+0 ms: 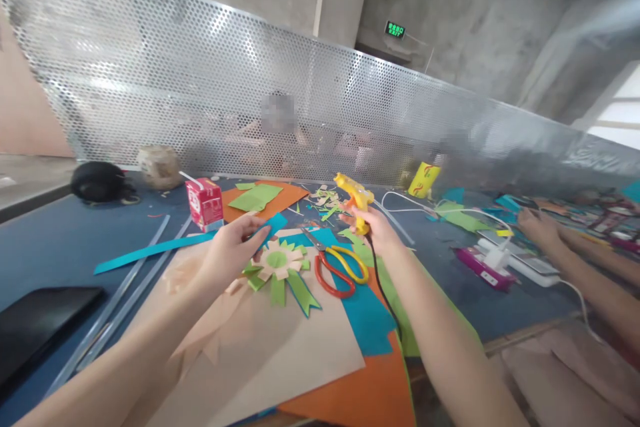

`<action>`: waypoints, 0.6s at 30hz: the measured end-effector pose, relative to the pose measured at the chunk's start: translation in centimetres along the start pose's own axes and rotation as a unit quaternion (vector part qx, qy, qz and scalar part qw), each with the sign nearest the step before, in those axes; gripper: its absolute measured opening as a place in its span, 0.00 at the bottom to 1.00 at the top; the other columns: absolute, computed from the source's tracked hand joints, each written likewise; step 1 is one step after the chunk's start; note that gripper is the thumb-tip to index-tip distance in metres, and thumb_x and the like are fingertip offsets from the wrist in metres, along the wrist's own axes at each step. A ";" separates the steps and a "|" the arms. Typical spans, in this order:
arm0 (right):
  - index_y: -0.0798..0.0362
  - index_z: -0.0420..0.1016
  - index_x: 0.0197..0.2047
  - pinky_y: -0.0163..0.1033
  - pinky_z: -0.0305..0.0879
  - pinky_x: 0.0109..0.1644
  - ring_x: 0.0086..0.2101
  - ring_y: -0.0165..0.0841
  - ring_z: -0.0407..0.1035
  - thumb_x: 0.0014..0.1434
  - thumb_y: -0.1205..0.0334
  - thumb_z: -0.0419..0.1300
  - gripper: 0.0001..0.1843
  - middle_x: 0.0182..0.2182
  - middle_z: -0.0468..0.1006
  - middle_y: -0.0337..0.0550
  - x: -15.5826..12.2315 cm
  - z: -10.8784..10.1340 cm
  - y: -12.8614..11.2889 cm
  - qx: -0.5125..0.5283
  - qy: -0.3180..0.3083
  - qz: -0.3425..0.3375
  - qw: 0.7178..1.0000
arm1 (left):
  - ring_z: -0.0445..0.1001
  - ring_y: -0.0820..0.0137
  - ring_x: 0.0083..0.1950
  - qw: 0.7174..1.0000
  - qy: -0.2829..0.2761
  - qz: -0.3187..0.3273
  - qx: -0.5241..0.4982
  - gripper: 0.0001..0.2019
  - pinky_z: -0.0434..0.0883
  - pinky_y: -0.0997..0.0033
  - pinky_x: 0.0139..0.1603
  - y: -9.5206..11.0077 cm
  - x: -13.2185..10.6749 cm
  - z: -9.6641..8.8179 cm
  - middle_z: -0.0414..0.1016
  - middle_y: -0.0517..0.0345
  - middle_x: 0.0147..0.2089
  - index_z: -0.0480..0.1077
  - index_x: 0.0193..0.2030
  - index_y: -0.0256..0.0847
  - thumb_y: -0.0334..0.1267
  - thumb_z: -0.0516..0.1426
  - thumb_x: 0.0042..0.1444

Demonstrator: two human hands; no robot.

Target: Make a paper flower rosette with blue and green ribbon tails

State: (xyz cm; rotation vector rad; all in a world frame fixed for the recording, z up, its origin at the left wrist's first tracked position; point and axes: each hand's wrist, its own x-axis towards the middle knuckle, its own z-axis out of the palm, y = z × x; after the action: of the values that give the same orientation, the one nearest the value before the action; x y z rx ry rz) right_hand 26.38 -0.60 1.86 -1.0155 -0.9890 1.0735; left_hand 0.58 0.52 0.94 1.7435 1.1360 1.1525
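Observation:
My right hand is closed around the handle of a yellow glue gun, held upright above the table, its black cord running back along my forearm. My left hand pinches the edge of a paper rosette made of green and beige petals with green and blue ribbon tails; a teal paper piece lies under its fingertips. Red-and-yellow scissors lie between my two hands on teal paper.
A red drink carton with a straw stands behind my left hand. Beige, orange, green and teal paper sheets cover the blue table. A dark tablet lies at the left. Another person's arms work at the right, near a white charger. A perforated metal screen closes the back.

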 end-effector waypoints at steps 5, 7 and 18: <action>0.51 0.66 0.36 0.31 0.55 0.18 0.18 0.23 0.61 0.41 0.62 0.65 0.17 0.32 0.74 0.38 -1.5 2.1 1.1 -0.007 -0.044 -0.047 0.998 | 0.64 0.76 0.18 0.999 0.014 -0.019 -0.031 0.09 0.60 0.76 0.19 0.5 -0.1 0.1 0.72 0.62 0.23 0.65 0.29 0.40 0.43 0.55 0.48; 0.51 0.65 0.36 0.31 0.55 0.19 0.16 0.22 0.56 0.44 0.62 0.64 0.15 0.23 0.71 0.32 -2.2 2.9 1.2 -0.023 -0.073 -0.062 0.995 | 0.64 0.77 0.17 0.998 0.021 -0.028 -0.045 0.08 0.60 0.76 0.19 1.0 -0.2 0.0 0.71 0.63 0.22 0.65 0.29 0.40 0.42 0.55 0.48; 0.51 0.64 0.34 0.35 0.56 0.21 0.15 0.28 0.58 0.50 0.58 0.58 0.09 0.16 0.63 0.31 -4.5 4.3 1.4 -0.286 -0.031 -0.145 0.947 | 0.65 0.77 0.17 0.999 0.041 -0.006 -0.024 0.07 0.63 0.75 0.19 0.6 -0.3 -0.5 0.69 0.63 0.21 0.64 0.29 0.40 0.41 0.53 0.51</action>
State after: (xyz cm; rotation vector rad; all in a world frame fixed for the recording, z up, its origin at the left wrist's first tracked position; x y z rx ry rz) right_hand 21.09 -4.12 0.92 -1.2517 -1.5002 0.5802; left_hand 0.23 0.11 1.59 1.6632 1.1559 1.2436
